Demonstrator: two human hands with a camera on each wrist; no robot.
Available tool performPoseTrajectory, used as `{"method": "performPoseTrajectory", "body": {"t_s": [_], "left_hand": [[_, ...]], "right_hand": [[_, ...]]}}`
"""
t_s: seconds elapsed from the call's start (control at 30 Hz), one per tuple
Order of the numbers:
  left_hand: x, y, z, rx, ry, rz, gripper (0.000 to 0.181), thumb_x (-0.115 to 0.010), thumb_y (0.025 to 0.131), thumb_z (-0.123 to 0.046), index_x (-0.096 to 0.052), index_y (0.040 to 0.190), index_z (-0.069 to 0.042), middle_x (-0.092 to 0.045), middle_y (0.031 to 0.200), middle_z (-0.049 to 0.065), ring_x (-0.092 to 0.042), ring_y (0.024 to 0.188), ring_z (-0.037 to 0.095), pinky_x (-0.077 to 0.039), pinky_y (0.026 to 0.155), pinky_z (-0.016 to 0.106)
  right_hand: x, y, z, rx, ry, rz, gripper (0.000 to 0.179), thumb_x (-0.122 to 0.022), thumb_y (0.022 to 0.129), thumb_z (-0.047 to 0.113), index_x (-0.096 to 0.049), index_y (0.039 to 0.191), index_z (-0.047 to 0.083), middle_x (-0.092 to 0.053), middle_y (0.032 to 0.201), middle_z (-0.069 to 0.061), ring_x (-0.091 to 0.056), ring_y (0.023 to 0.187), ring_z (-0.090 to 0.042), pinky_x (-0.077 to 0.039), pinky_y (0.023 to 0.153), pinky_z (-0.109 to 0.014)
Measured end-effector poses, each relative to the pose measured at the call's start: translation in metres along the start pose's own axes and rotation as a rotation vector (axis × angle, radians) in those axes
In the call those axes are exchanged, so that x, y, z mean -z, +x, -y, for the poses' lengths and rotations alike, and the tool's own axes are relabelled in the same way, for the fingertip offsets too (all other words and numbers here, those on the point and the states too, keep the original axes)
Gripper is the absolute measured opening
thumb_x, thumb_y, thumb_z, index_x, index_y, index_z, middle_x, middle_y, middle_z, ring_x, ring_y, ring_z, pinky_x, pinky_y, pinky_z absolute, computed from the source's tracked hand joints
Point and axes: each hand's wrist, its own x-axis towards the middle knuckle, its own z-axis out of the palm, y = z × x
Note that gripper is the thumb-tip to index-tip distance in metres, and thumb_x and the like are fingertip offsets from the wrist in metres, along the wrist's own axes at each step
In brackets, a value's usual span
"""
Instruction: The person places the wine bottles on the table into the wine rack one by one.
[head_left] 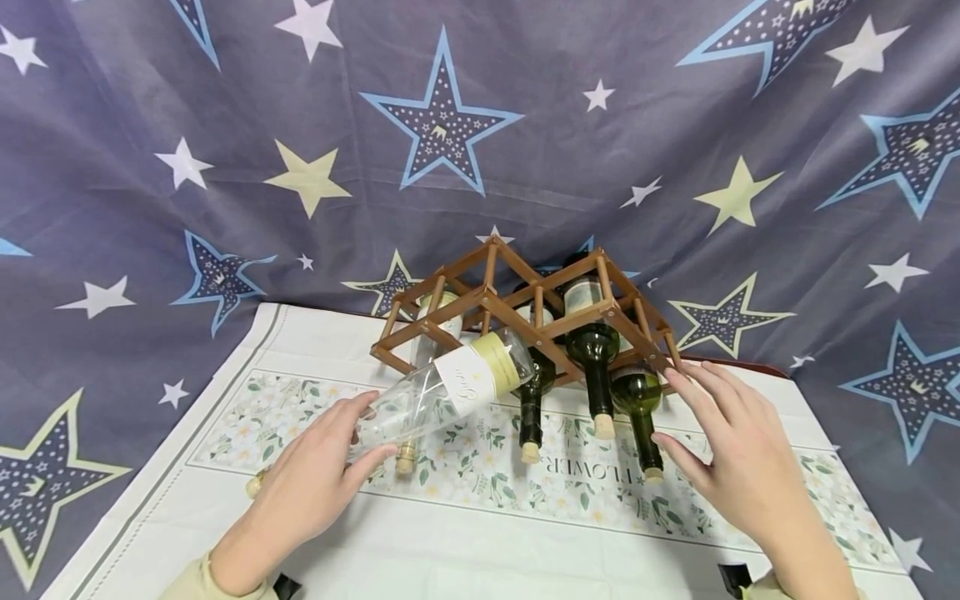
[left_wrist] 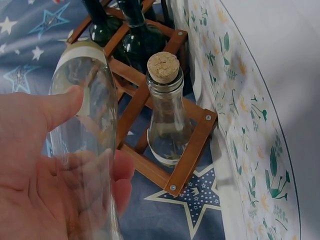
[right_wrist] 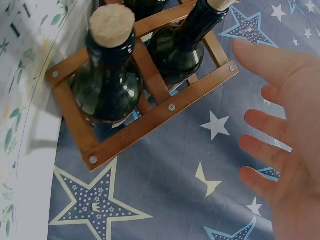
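My left hand (head_left: 315, 467) holds a clear glass bottle (head_left: 420, 404) with a white and yellow-green label. The bottle slants, its base up towards the wooden wine rack (head_left: 487, 300), and a cork (head_left: 255, 485) shows beyond the hand. In the left wrist view, thumb and fingers wrap round the clear glass. My right hand (head_left: 738, 450) is spread beside the rack's right end, holding nothing. Nearest to it is a dark green corked bottle (head_left: 637, 396) in the rack. In the right wrist view its fingers (right_wrist: 265, 125) stand apart from the wood.
Two more green bottles, one on an upper level (head_left: 592, 350) and one lower (head_left: 532, 392), lie in the rack, corks forward. Another clear corked bottle (left_wrist: 167, 120) sits in the left end. Beneath is a white tablecloth (head_left: 450, 550) with a floral strip; a star-patterned cloth (head_left: 525, 167) hangs behind.
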Motion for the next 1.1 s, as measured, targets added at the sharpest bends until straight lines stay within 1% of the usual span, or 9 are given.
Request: {"method": "performPoseTrajectory", "body": {"t_s": [0.13, 0.27, 0.43, 0.6, 0.7, 0.8, 0.87, 0.93, 1.1], "left_hand": [[0.000, -0.001, -0.002, 0.028, -0.002, 0.006, 0.064, -0.077, 0.099, -0.037, -0.053, 0.151, -0.008, -0.069, 0.120, 0.006, -0.069, 0.101, 0.026, -0.058, 0.079, 0.050], [0.000, -0.002, -0.002, 0.071, 0.004, 0.021, 0.065, -0.075, 0.100, -0.041, -0.053, 0.152, -0.007, -0.068, 0.120, 0.007, -0.068, 0.098, 0.024, -0.057, 0.076, 0.047], [0.000, -0.002, -0.003, 0.099, -0.001, 0.035, 0.066, -0.074, 0.101, -0.041, -0.051, 0.153, -0.007, -0.068, 0.126, 0.009, -0.069, 0.107, 0.031, -0.057, 0.086, 0.056], [-0.001, -0.002, -0.003, 0.115, -0.004, 0.043, 0.067, -0.075, 0.101, -0.039, -0.051, 0.153, -0.006, -0.068, 0.128, 0.011, -0.069, 0.108, 0.034, -0.057, 0.088, 0.058], [-0.002, -0.002, -0.003, 0.126, -0.006, 0.047, 0.067, -0.074, 0.101, -0.040, -0.050, 0.153, -0.005, -0.068, 0.128, 0.012, -0.069, 0.108, 0.035, -0.057, 0.088, 0.058], [-0.003, -0.002, -0.004, 0.133, -0.011, 0.049, 0.067, -0.074, 0.102, -0.039, -0.049, 0.154, -0.004, -0.068, 0.127, 0.014, -0.070, 0.105, 0.033, -0.058, 0.085, 0.056], [-0.003, -0.002, -0.004, 0.139, -0.016, 0.053, 0.067, -0.074, 0.101, -0.036, -0.049, 0.154, -0.003, -0.068, 0.126, 0.014, -0.070, 0.100, 0.030, -0.059, 0.081, 0.054], [-0.003, -0.001, -0.005, 0.147, -0.020, 0.056, 0.067, -0.074, 0.101, -0.034, -0.048, 0.154, -0.002, -0.068, 0.126, 0.015, -0.070, 0.098, 0.028, -0.059, 0.079, 0.053], [-0.002, 0.000, -0.007, 0.167, -0.028, 0.069, 0.065, -0.073, 0.103, -0.032, -0.047, 0.154, -0.001, -0.068, 0.128, 0.014, -0.067, 0.091, 0.023, -0.057, 0.072, 0.045]], "right_hand": [[0.001, -0.006, -0.003, -0.028, -0.008, 0.032, 0.078, -0.045, 0.105, 0.069, -0.053, 0.157, 0.011, -0.056, 0.151, -0.019, -0.051, 0.136, -0.045, -0.039, 0.105, -0.069], [0.003, -0.012, -0.007, -0.042, -0.007, 0.028, 0.078, -0.046, 0.105, 0.069, -0.054, 0.156, 0.011, -0.058, 0.147, -0.021, -0.051, 0.135, -0.047, -0.039, 0.105, -0.069], [0.004, -0.020, -0.011, -0.047, -0.014, 0.017, 0.078, -0.047, 0.104, 0.069, -0.057, 0.154, 0.010, -0.059, 0.144, -0.022, -0.052, 0.133, -0.047, -0.039, 0.106, -0.068], [0.003, -0.025, -0.014, -0.040, -0.026, -0.005, 0.078, -0.048, 0.104, 0.070, -0.059, 0.152, 0.010, -0.061, 0.142, -0.021, -0.054, 0.130, -0.047, -0.040, 0.103, -0.068], [0.003, -0.028, -0.016, -0.043, -0.034, -0.008, 0.078, -0.048, 0.104, 0.070, -0.058, 0.152, 0.010, -0.060, 0.143, -0.021, -0.053, 0.130, -0.047, -0.039, 0.107, -0.066], [0.003, -0.032, -0.018, -0.045, -0.037, -0.012, 0.079, -0.048, 0.104, 0.070, -0.059, 0.152, 0.009, -0.060, 0.143, -0.021, -0.053, 0.130, -0.047, -0.036, 0.115, -0.062], [0.003, -0.034, -0.019, -0.049, -0.039, -0.007, 0.079, -0.047, 0.104, 0.070, -0.058, 0.152, 0.009, -0.060, 0.144, -0.021, -0.053, 0.131, -0.047, -0.034, 0.117, -0.060], [0.003, -0.037, -0.021, -0.047, -0.040, -0.010, 0.079, -0.047, 0.104, 0.070, -0.058, 0.152, 0.009, -0.060, 0.144, -0.021, -0.053, 0.130, -0.047, -0.031, 0.122, -0.055], [0.004, -0.041, -0.024, -0.044, -0.042, -0.017, 0.080, -0.047, 0.104, 0.071, -0.059, 0.151, 0.008, -0.061, 0.143, -0.020, -0.053, 0.130, -0.047, -0.027, 0.126, -0.049]]}}
